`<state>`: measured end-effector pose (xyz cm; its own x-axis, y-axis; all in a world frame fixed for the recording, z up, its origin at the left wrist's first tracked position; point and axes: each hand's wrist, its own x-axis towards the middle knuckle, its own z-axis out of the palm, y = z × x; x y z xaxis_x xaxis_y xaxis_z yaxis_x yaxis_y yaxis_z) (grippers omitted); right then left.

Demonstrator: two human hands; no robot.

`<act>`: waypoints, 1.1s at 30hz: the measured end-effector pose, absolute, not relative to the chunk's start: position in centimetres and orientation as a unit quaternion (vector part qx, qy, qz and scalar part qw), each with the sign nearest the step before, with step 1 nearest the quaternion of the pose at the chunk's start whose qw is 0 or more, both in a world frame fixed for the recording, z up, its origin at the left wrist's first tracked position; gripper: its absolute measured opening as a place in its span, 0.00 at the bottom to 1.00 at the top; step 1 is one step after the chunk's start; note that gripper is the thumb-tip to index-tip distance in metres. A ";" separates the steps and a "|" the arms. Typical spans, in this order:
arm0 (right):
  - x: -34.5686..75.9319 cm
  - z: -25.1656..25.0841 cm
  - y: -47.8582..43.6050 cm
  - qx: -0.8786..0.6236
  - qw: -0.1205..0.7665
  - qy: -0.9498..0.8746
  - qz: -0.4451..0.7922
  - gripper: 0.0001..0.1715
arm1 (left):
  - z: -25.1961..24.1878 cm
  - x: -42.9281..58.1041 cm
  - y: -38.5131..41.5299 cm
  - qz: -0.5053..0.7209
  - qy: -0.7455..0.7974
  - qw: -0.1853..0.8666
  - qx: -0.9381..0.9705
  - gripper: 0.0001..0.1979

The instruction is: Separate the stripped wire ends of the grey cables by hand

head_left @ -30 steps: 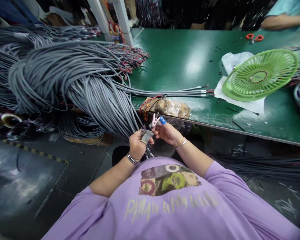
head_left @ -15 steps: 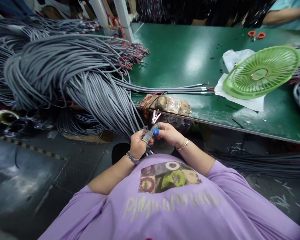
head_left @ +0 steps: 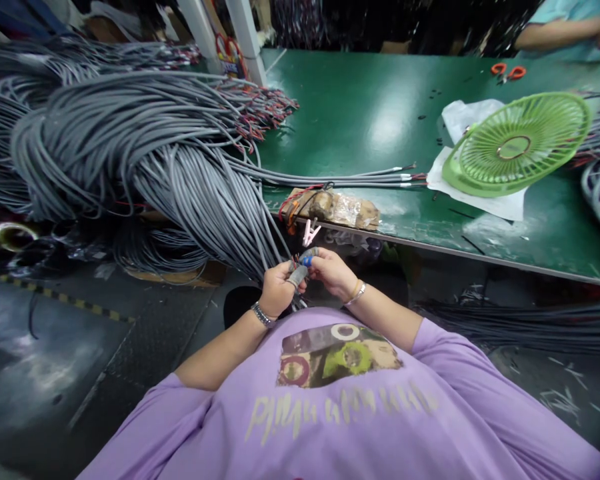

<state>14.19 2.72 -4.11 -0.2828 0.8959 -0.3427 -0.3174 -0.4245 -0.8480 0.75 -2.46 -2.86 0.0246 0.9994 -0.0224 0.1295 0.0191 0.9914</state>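
Observation:
My left hand (head_left: 277,291), a watch on its wrist and a grey cot on the thumb, is closed round the ends of grey cables (head_left: 215,200) that hang down from a big bundle on the left. Close against it, my right hand (head_left: 330,272), with a blue-tipped finger and a bracelet, pinches the thin red and black wire tips at those cable ends. Both hands sit just below the edge of the green table (head_left: 380,120). A small pink clip (head_left: 309,233) hangs at the table edge just above them.
A taped block (head_left: 337,208) lies on the table edge, with a few finished cables (head_left: 340,179) behind it. A green fan grille (head_left: 517,145) rests on white plastic at the right. Orange scissors (head_left: 509,71) and another person's arm (head_left: 560,30) are at the far right.
My right hand has moved down and in towards the left hand, away from the pink clip, which now hangs free at the table edge. The left hand has kept its grip.

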 end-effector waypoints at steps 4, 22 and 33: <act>15.2 -5.0 4.6 -0.506 0.466 -0.227 0.689 0.08 | -3.0 0.5 -3.3 0.445 0.506 0.476 0.565 0.12; 15.2 -3.6 2.3 -0.355 0.392 -0.392 0.753 0.16 | -2.9 0.5 -2.7 0.486 0.528 0.486 0.499 0.15; 15.0 -4.1 2.2 -0.389 0.432 -0.401 0.708 0.09 | -4.2 0.3 -2.2 0.534 0.516 0.519 0.423 0.15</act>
